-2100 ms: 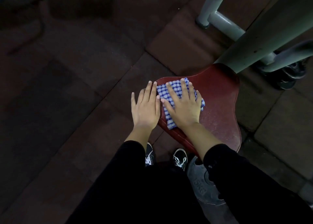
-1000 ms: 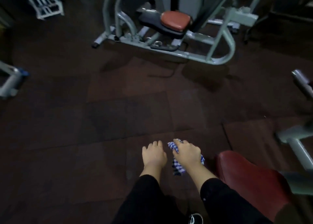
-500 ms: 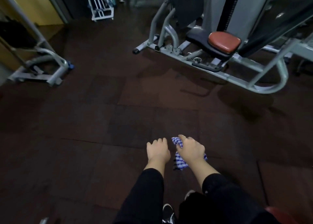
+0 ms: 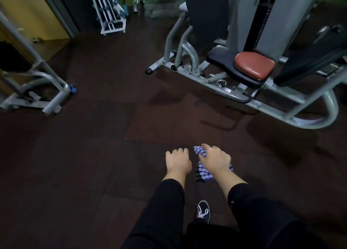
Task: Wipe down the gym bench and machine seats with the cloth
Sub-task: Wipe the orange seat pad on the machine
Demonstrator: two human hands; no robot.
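From the head camera we look down past our own two arms, both in black sleeves, reaching forward in the lower centre of the frame over the dark rubber floor. Our right hand is palm down with the knuckles up and the fingers curled around the blue-and-white checked cloth; a corner of the cloth pokes out ahead of the fingers and the rest hangs bunched below the wrist, clear of the floor. Our left hand sits just beside it, slightly lower left in the frame, also palm down, with the fingers loosely bent and nothing in it; the two hands are close but not touching. Below them, at lower centre, one dark shoe with white laces shows between our sleeves. In the upper right of the frame stands a grey-framed weight machine with a reddish-brown seat pad set on a black cushion, and a tall black back pad behind it; the seat is well apart from the cloth. At the left edge we see part of another grey metal frame, and at upper centre a white rack against the far wall; what it carries is too blurred for us to tell.
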